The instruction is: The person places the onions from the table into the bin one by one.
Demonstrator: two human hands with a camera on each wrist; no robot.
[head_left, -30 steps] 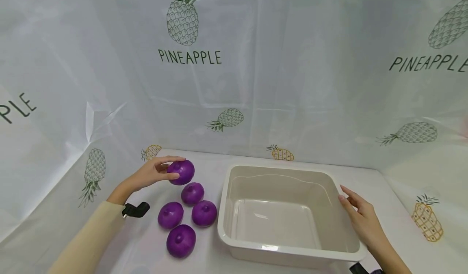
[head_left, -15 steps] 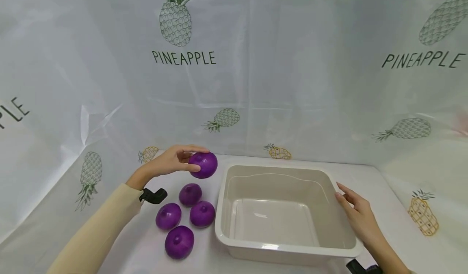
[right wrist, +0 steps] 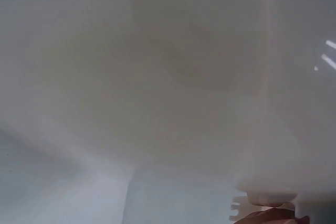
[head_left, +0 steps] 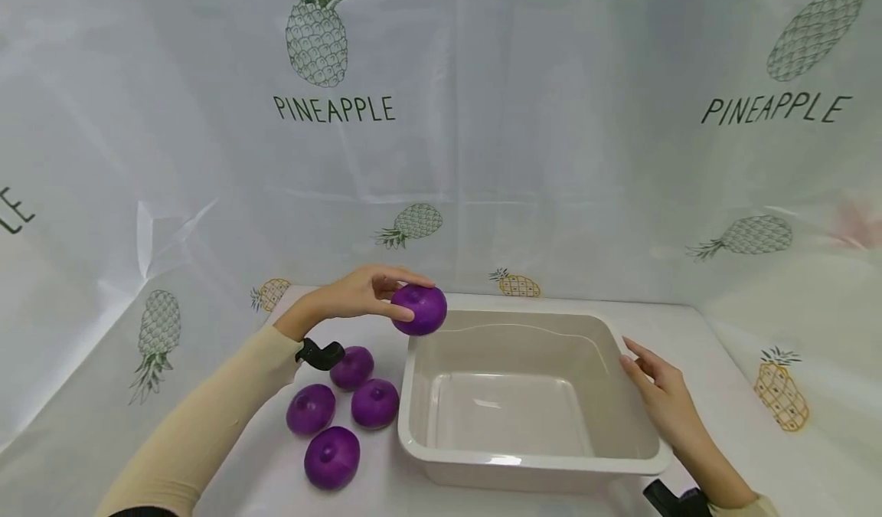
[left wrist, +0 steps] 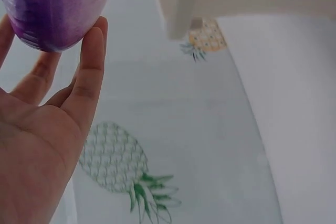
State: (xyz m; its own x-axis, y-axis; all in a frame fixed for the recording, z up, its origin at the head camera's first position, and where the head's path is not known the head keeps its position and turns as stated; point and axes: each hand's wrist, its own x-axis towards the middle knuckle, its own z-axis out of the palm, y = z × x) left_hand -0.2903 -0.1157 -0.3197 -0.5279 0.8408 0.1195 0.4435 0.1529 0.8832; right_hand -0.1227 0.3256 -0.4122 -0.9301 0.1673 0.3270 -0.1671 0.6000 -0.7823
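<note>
In the head view my left hand (head_left: 354, 295) holds a round purple onion (head_left: 422, 310) between thumb and fingers, raised over the back left corner of a beige plastic tub (head_left: 530, 459). The left wrist view shows the onion's glossy, streaked underside (left wrist: 60, 11) against the fingertips. My right hand (head_left: 663, 398) grips the tub's right rim, thumb on top and fingers mostly outside. In the right wrist view, the pale tub wall (right wrist: 184, 77) fills most of the picture, with a bit of the fingers (right wrist: 270, 215) at the bottom. No onion lies inside the tub.
Several more purple onions (head_left: 332, 458) lie in a cluster left of the tub, on a white tabletop (head_left: 413, 498). A pale curtain (head_left: 551, 157) printed with pineapples rises behind the table and along its sides.
My left hand has carried the onion rightward and slightly up, from behind the cluster to the tub's corner. My right hand keeps its grip on the rim. The head view has shifted slightly.
</note>
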